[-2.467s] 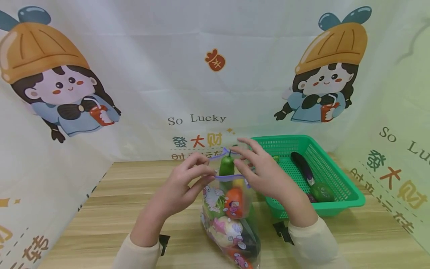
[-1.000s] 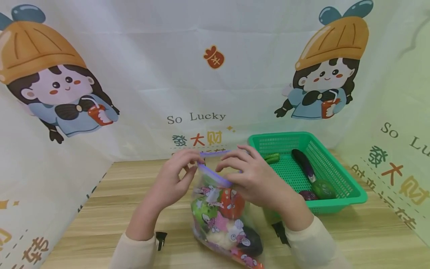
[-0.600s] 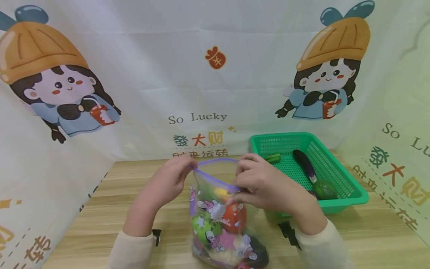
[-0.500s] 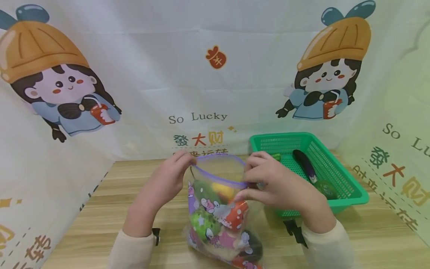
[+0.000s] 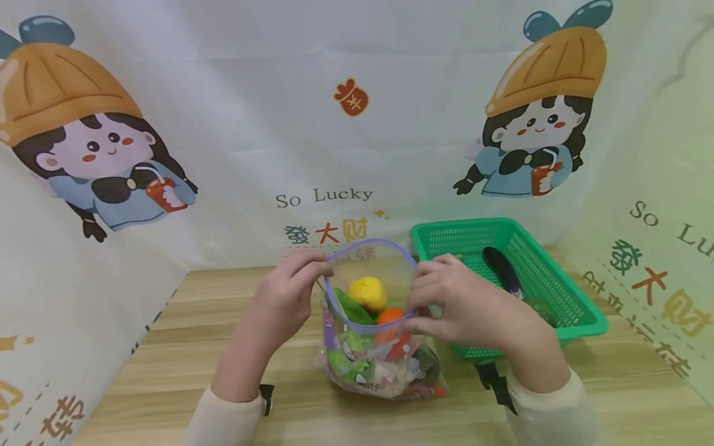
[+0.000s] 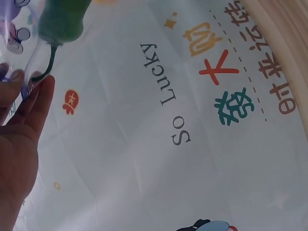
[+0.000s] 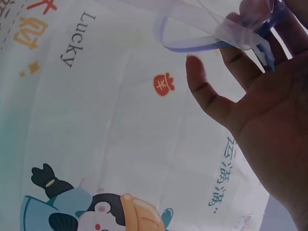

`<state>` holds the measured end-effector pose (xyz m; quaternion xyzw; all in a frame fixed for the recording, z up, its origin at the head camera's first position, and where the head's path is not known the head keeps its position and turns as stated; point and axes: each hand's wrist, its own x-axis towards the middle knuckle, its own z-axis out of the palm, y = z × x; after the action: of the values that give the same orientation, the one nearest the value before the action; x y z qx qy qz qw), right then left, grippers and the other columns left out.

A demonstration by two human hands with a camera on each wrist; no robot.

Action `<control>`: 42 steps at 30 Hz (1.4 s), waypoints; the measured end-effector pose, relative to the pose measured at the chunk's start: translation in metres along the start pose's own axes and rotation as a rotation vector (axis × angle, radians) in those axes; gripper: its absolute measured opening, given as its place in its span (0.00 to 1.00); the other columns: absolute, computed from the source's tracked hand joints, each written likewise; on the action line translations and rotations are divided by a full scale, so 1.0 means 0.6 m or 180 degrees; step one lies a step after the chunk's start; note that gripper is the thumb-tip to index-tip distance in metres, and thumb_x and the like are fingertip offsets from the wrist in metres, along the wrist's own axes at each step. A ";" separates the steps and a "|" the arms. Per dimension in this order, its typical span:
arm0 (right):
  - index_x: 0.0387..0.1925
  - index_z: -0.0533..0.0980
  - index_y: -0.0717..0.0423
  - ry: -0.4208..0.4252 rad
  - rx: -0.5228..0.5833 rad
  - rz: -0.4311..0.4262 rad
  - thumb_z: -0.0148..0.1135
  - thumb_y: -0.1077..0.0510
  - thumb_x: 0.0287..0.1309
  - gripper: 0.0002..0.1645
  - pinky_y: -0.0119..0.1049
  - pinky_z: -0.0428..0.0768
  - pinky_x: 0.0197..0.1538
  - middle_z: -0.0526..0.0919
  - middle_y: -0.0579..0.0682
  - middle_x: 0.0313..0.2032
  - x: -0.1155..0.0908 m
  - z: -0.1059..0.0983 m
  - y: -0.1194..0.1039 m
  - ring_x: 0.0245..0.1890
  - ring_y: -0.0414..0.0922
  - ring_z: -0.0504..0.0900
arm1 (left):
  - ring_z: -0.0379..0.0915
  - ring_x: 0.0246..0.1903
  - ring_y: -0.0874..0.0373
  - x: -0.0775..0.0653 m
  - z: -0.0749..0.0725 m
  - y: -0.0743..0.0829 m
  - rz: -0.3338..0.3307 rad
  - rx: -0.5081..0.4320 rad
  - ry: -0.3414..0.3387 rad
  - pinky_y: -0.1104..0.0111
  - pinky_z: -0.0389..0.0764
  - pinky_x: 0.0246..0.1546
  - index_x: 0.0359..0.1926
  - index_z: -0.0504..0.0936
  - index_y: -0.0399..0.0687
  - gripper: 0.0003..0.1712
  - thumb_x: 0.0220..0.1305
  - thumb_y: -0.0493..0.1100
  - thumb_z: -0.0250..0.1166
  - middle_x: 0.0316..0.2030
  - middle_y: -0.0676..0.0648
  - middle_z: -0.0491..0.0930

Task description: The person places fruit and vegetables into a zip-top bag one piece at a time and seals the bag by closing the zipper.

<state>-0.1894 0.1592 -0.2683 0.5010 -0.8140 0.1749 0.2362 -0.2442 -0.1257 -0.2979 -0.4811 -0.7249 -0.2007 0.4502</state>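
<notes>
A clear zip bag (image 5: 385, 371) with a purple rim and printed pictures stands on the table, its mouth wide. Inside lie a yellow lemon-like fruit (image 5: 368, 293), a long green pepper (image 5: 352, 310), a red-orange round piece (image 5: 390, 316) and other produce, partly blurred by the plastic. My left hand (image 5: 292, 285) pinches the rim's left side. In the left wrist view, the pepper's (image 6: 62, 21) stem reaches that hand's fingertips. My right hand (image 5: 463, 303) grips the rim's right side; the right wrist view shows the purple edge (image 7: 192, 48) running into its fingers.
A green plastic basket (image 5: 580, 325) stands right of the bag, behind my right forearm. It holds a dark eggplant (image 5: 502, 267) and a round green piece (image 5: 541, 308), partly hidden. A printed cloth (image 5: 268, 111) hangs behind the wooden table (image 5: 212, 322).
The pepper first stuck up out of the mouth and now lies lower inside. My hands have spread the rim wider, the right one shifting right. The bag's base has moved farther from me.
</notes>
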 end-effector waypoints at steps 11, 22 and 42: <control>0.41 0.82 0.46 0.0180 0.0219 0.0289 0.72 0.52 0.51 0.13 0.36 0.78 0.46 0.78 0.41 0.47 -0.013 0.001 0.005 0.48 0.38 0.73 | 0.74 0.42 0.59 -0.011 -0.013 -0.015 -0.0093 -0.0577 -0.0332 0.71 0.79 0.43 0.36 0.80 0.42 0.16 0.53 0.19 0.64 0.40 0.48 0.77; 0.50 0.79 0.47 0.0091 0.0213 0.1043 0.62 0.48 0.62 0.16 0.38 0.80 0.47 0.75 0.40 0.52 -0.041 -0.018 0.040 0.49 0.34 0.74 | 0.74 0.40 0.59 -0.017 -0.010 -0.022 -0.0117 -0.0597 -0.0417 0.71 0.79 0.37 0.35 0.80 0.41 0.14 0.56 0.20 0.62 0.39 0.49 0.77; 0.48 0.79 0.48 -0.0055 0.0262 0.1551 0.60 0.47 0.65 0.14 0.39 0.80 0.40 0.81 0.41 0.42 -0.036 -0.031 0.095 0.40 0.37 0.77 | 0.75 0.40 0.55 -0.015 -0.002 -0.023 -0.0038 -0.0582 -0.0016 0.68 0.79 0.39 0.31 0.81 0.39 0.20 0.46 0.13 0.61 0.37 0.45 0.79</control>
<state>-0.2283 0.2098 -0.2676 0.3005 -0.9050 0.2554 0.1595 -0.2543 -0.1377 -0.3030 -0.5165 -0.7076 -0.2675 0.4013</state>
